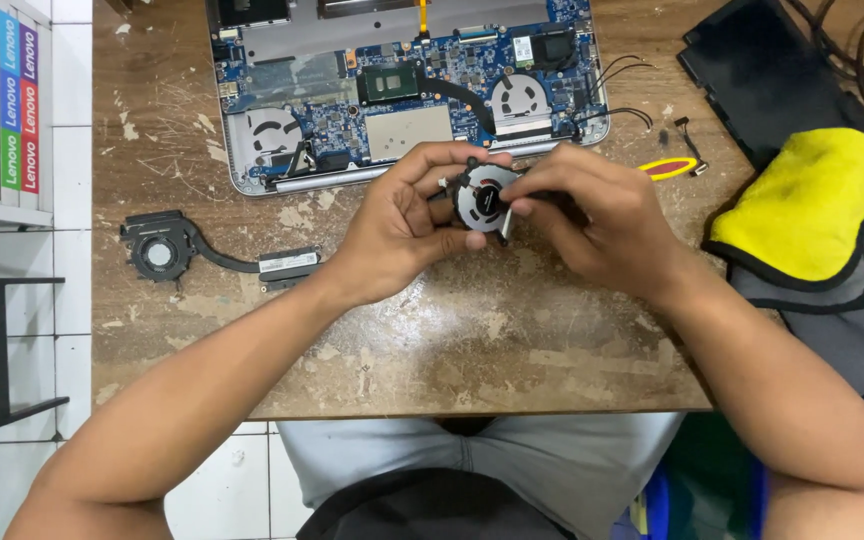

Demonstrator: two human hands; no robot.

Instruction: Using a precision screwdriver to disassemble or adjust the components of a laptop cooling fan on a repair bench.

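A small round grey laptop fan in a black frame is held above the worn wooden table, in front of the opened laptop. My left hand grips the fan's left side, thumb and fingers curled around its edge. My right hand pinches the fan's right side, fingertips over its face. The opened laptop base lies at the table's far edge, its blue circuit board, two built-in fans and a square chip exposed.
A black fan with a copper heat pipe lies at the left. A yellow-and-red tool rests right of the laptop. A black panel and a yellow-and-grey cloth fill the right side. Tiled floor shows at left.
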